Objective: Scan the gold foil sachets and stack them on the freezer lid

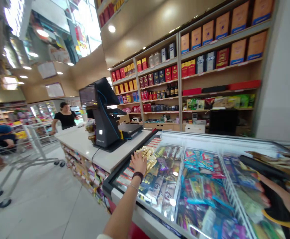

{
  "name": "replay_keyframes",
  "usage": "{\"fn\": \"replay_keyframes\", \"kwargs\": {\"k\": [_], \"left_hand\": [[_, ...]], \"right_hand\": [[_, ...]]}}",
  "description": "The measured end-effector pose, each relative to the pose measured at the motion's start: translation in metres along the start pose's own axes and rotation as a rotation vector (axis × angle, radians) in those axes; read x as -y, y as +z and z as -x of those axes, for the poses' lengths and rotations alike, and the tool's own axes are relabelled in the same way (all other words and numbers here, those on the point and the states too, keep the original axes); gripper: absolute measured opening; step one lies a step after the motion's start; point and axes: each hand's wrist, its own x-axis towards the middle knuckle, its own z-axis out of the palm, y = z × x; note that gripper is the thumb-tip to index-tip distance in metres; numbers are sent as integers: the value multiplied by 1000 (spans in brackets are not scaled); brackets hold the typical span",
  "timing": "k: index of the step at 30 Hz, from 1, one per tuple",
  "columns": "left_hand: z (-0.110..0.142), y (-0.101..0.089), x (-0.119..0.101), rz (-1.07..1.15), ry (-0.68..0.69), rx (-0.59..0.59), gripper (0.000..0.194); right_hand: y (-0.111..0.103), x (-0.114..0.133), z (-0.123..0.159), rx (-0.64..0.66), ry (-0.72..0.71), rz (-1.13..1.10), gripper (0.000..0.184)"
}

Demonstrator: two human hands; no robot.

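My left hand (138, 162), with a dark bead bracelet on its wrist, has its fingers curled over shiny gold-wrapped packets (148, 157). They lie on the glass top of a chest freezer (125, 181), near its left end. At the right edge my right hand (281, 196) is wrapped round the grip of a black barcode scanner (271, 186) with a yellow-orange trim, somewhat blurred. Its head points left over the glass. Beyond the scanner are brown and gold packages (281, 162), whose kind I cannot make out.
A black checkout terminal (107, 129) stands on the white counter (72, 134) at the freezer's left. Under the glass lie frozen treats in bright wrappers (199, 189). Shelves (179, 79) of boxes and bottles line the back. A shopping cart (32, 149) and a person (65, 118) are at left.
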Motion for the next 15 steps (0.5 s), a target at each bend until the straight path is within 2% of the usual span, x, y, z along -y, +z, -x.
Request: {"fn": "replay_keyframes", "kwargs": {"k": [3, 5, 7, 11, 15], "left_hand": [[5, 12, -26, 106, 240, -7, 40], [14, 23, -56, 189, 367, 37, 34], [30, 35, -95, 280, 473, 98, 31], [82, 55, -185, 496, 664, 266, 29], [152, 75, -268, 703, 769, 485, 30]], "right_hand": [[-19, 31, 28, -60, -43, -69, 61], [-37, 50, 38, -94, -109, -74, 61], [-59, 65, 44, -133, -151, -82, 59], [-104, 78, 53, -212, -181, -130, 55], [-130, 66, 52, -259, -214, -181, 50]]}}
